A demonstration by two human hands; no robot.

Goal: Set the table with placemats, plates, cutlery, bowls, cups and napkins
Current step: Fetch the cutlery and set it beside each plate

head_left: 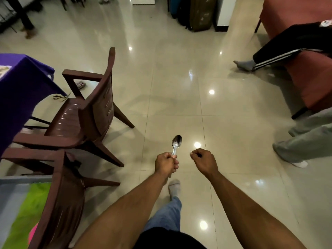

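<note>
Head view: we stand on the tiled floor, the table (19, 83) off to our left.
Spoon (177, 142): in our left hand (166, 163), fist round the handle, bowl end upward.
Right hand (203, 159): curled, holding nothing we can see.
Handling: we judge it light, stiff, smooth; handle grip suits.
Containers: none in sight.

The spoon (176, 143) handle is hidden inside the left hand (166, 163). The purple-covered surface (21, 90) is cut off at the left edge, its top mostly out of view. The right hand (203, 159) fingers (193, 154) curl under, hiding anything pinched.
</note>
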